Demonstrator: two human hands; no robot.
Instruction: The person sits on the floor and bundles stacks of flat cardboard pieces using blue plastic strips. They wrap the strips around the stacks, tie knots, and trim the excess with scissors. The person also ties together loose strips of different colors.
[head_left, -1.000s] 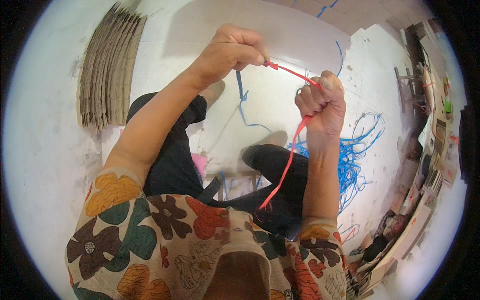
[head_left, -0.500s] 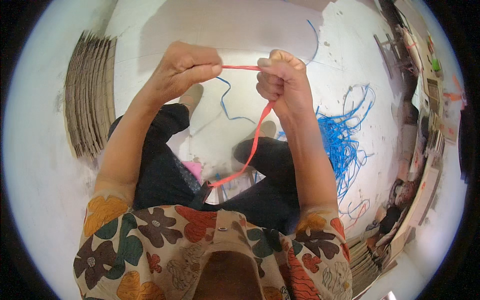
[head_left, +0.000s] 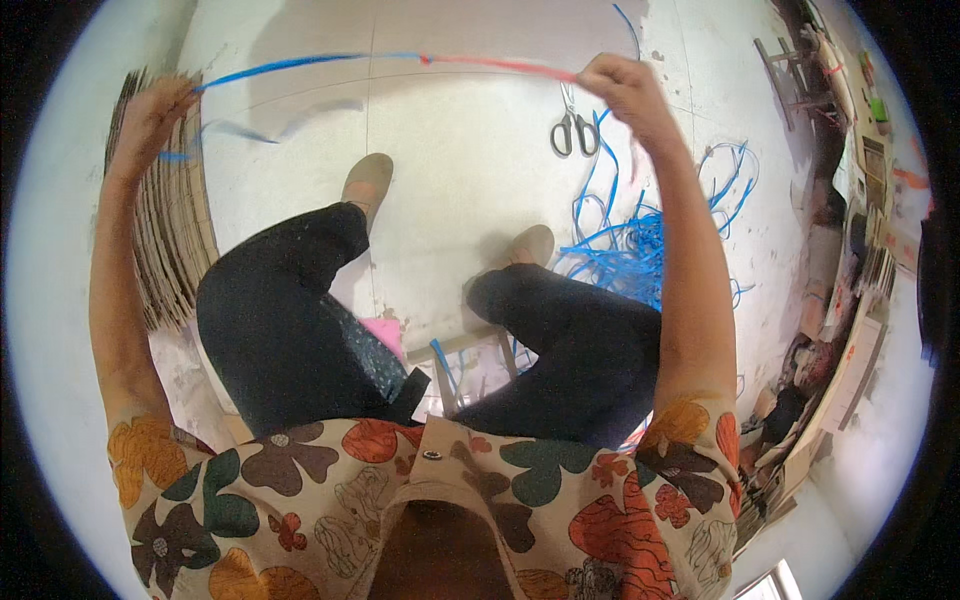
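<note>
A plastic strap stretches nearly level between my hands, out in front of my knees. Its blue length runs from my left hand, whose fingers are closed on it. The red length goes to my right hand, closed around its end. Blue and red meet at a small red knot near the middle. A loose blue tail by my left hand is smeared by motion, and a faint red tail hangs below the right one. Black-handled scissors lie on the floor just below my right hand.
A tangled heap of blue straps lies on the floor beside my right leg. Flat cardboard sheets are stacked at the left. A small wooden stool and more cardboard line the right side. A pink piece shows between my legs.
My hands have moved far apart, drawing the strap out wide. The knot and the blue length now show between them. The scissors, hidden before, have come into view.
</note>
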